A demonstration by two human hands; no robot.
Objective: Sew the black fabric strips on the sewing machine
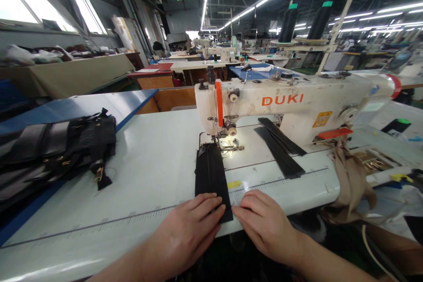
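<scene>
Sewing looks unfinished: cloth (pixel 211 172) at the machine (pixel 251 101), left hand (pixel 188 227) loosely open on it, right hand (pixel 264 224) bunched beside, hold unclear.

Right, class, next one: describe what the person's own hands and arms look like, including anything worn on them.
The left hand and right hand are both ungloved. No sleeve shows on the left forearm or the right forearm as far as the picture reaches. No ring, watch or bracelet can be seen.
</scene>
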